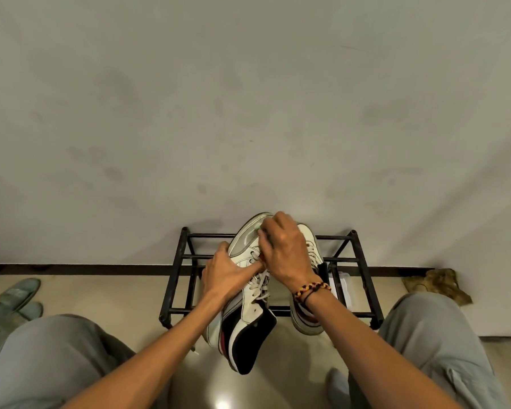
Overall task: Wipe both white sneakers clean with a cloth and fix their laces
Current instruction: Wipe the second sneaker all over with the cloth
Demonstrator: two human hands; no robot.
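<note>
Two white sneakers lie on a low black metal rack (pixel 176 271) against the wall. The left sneaker (pixel 247 293) points its toe at the wall, its dark heel collar hanging over the rack's front. My left hand (pixel 226 274) grips this sneaker's side near the laces (pixel 260 286). My right hand (pixel 286 249) is over the toe and upper laces, fingers curled round something small, with a bit of pale green showing at the fingertips. The right sneaker (pixel 307 317) sits behind my right wrist, mostly hidden.
Grey-green slippers (pixel 12 299) lie on the floor at the left. A crumpled brown cloth (pixel 437 284) sits by the baseboard at the right. A white plastic item (pixel 341 286) shows under the rack. My knees flank the rack on both sides.
</note>
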